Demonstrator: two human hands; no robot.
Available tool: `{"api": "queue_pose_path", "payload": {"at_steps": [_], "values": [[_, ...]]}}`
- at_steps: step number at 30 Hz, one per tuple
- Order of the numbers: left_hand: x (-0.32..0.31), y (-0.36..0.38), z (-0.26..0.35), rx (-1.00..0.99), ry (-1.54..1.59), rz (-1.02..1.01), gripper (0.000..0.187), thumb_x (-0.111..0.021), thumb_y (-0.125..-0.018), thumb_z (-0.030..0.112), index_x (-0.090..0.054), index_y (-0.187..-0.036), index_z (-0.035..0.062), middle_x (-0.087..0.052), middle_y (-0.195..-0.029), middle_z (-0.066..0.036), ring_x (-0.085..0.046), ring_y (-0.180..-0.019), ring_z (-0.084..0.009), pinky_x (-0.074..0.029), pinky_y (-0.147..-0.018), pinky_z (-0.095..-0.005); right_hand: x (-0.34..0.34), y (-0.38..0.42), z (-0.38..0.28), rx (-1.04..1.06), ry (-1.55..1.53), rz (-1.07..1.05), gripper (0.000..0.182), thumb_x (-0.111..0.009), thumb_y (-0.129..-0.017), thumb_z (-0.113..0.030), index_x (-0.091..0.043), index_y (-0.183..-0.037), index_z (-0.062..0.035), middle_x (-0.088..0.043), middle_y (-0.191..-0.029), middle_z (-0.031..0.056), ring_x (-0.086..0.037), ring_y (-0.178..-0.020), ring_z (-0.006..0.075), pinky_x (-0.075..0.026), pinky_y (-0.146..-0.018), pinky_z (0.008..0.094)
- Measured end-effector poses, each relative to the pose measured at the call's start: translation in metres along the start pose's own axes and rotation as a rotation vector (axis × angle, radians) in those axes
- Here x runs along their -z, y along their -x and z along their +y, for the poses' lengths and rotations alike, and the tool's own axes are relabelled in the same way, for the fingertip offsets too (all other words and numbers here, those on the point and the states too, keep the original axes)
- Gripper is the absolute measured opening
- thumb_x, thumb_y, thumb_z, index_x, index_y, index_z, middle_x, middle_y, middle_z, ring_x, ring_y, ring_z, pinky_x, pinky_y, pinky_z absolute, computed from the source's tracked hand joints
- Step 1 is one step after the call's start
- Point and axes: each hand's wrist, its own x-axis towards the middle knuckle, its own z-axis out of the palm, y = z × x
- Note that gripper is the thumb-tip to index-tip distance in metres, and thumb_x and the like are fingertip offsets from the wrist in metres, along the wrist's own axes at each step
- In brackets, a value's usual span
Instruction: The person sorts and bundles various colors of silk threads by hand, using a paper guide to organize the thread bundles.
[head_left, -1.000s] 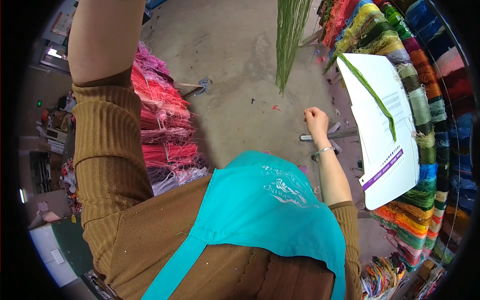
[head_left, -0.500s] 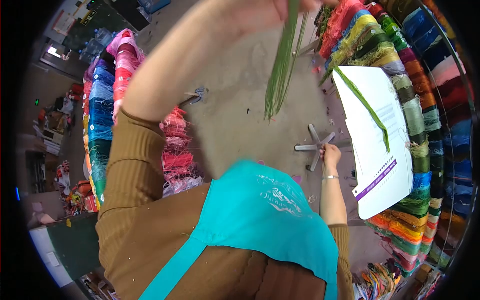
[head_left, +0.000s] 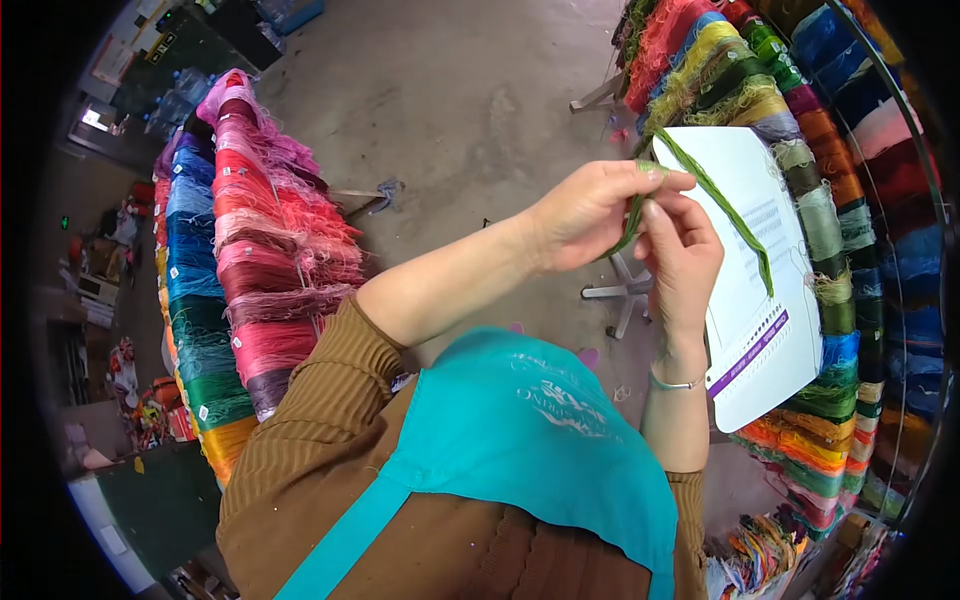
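Observation:
My left hand (head_left: 595, 212) is closed around a small bundle of green embroidery thread (head_left: 628, 232), which droops below its fingers. Right against it, my right hand (head_left: 685, 258) pinches at the same bundle with thumb and fingertips. The fingers partly hide the thread between them. Just beyond the hands, a second green hank of thread (head_left: 728, 208) lies slantwise across a white sheet with printing and a purple band (head_left: 765, 345).
Hanks of coloured thread hang on a rack to the right (head_left: 830, 260) and on another to the left (head_left: 265, 230). A wheeled stand base (head_left: 625, 292) stands on the concrete floor (head_left: 470, 120) below my hands. More loose thread (head_left: 755, 560) hangs at lower right.
My left hand has come down from the top of the view with the green thread. My right hand has risen to meet it and now pinches the thread.

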Motion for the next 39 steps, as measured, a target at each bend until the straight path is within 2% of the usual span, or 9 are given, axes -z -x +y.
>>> {"api": "queue_pose_path", "payload": {"at_steps": [3, 6, 9, 15, 18, 27, 30, 36, 39], "values": [[0.009, 0.003, -0.012, 0.009, 0.044, 0.004, 0.038, -0.052, -0.096, 0.02, -0.057, -0.12, -0.009, -0.064, -0.101, -0.013, -0.061, -0.083, -0.0169, -0.052, -0.072, -0.0328, 0.006, 0.004, 0.014, -0.014, -0.086, 0.016, 0.011, -0.061, -0.092, -0.007, -0.063, -0.099, 0.0019, -0.065, -0.079, 0.0044, -0.052, -0.057, 0.0043, -0.035, -0.047, 0.0149], [0.012, 0.002, -0.023, -0.031, 0.049, 0.159, 0.036, -0.053, -0.095, 0.017, -0.058, -0.117, -0.011, -0.064, -0.096, -0.013, -0.061, -0.079, -0.0162, -0.054, -0.076, -0.0335, 0.011, 0.011, 0.016, -0.026, -0.185, 0.056, 0.009, -0.059, -0.093, -0.007, -0.06, -0.097, 0.0014, -0.065, -0.077, 0.006, -0.051, -0.052, 0.0042, -0.033, -0.043, 0.0144], [0.014, 0.002, -0.032, -0.006, 0.083, 0.115, 0.035, -0.054, -0.094, 0.016, -0.058, -0.115, -0.0123, -0.065, -0.097, -0.014, -0.061, -0.078, -0.0166, -0.055, -0.078, -0.0353, 0.021, 0.016, 0.023, 0.0, -0.203, 0.035, 0.008, -0.058, -0.094, -0.008, -0.059, -0.096, -0.0001, -0.066, -0.076, 0.0067, -0.051, -0.05, 0.0039, -0.032, -0.041, 0.0145], [0.01, 0.001, -0.042, 0.0, 0.096, 0.069, 0.035, -0.055, -0.093, 0.015, -0.058, -0.116, -0.0122, -0.065, -0.097, -0.015, -0.062, -0.079, -0.0166, -0.056, -0.076, -0.0359, 0.027, 0.023, 0.023, 0.031, -0.114, 0.086, 0.008, -0.058, -0.094, -0.008, -0.059, -0.096, -0.0007, -0.065, -0.076, 0.0057, -0.051, -0.051, 0.0035, -0.033, -0.042, 0.0137], [0.003, 0.0, -0.043, -0.004, 0.081, 0.135, 0.036, -0.055, -0.093, 0.015, -0.057, -0.116, -0.0128, -0.065, -0.095, -0.014, -0.061, -0.077, -0.017, -0.056, -0.073, -0.0348, 0.029, 0.025, 0.024, 0.026, -0.115, 0.092, 0.008, -0.058, -0.094, -0.008, -0.059, -0.096, -0.0008, -0.065, -0.076, 0.0051, -0.051, -0.051, 0.0034, -0.033, -0.042, 0.0135], [0.003, 0.003, -0.041, 0.022, 0.051, 0.074, 0.038, -0.051, -0.094, 0.014, -0.056, -0.118, -0.0144, -0.064, -0.097, -0.017, -0.06, -0.076, -0.0175, -0.055, -0.067, -0.0344, 0.028, 0.026, 0.021, -0.055, 0.001, 0.072, 0.011, -0.06, -0.093, -0.009, -0.062, -0.098, 0.0003, -0.064, -0.074, 0.0028, -0.051, -0.052, 0.0033, -0.033, -0.043, 0.0145], [0.005, 0.004, -0.041, 0.034, 0.061, 0.046, 0.036, -0.05, -0.094, 0.013, -0.057, -0.118, -0.0139, -0.064, -0.1, -0.017, -0.06, -0.08, -0.0178, -0.055, -0.07, -0.0342, 0.028, 0.025, 0.024, -0.041, -0.01, 0.084, 0.009, -0.06, -0.093, -0.008, -0.062, -0.097, -0.0002, -0.065, -0.077, 0.0039, -0.051, -0.052, 0.0035, -0.033, -0.043, 0.015], [0.008, 0.002, -0.045, -0.034, 0.022, 0.148, 0.034, -0.052, -0.094, 0.014, -0.059, -0.115, -0.0123, -0.062, -0.116, -0.02, -0.061, -0.102, -0.0216, -0.048, -0.098, -0.037, 0.025, 0.024, 0.026, 0.01, -0.113, 0.189, 0.007, -0.058, -0.094, -0.007, -0.06, -0.095, -0.0007, -0.067, -0.086, 0.0069, -0.051, -0.051, 0.0043, -0.03, -0.04, 0.0158], [0.015, 0.0, -0.045, -0.037, 0.011, 0.111, 0.034, -0.052, -0.094, 0.014, -0.06, -0.114, -0.0122, -0.059, -0.123, -0.022, -0.059, -0.107, -0.0239, -0.044, -0.103, -0.0392, 0.027, 0.022, 0.026, 0.009, -0.343, 0.179, 0.009, -0.059, -0.094, -0.009, -0.06, -0.095, -0.0002, -0.065, -0.082, 0.0059, -0.048, -0.049, 0.0046, -0.029, -0.04, 0.0156]]}}
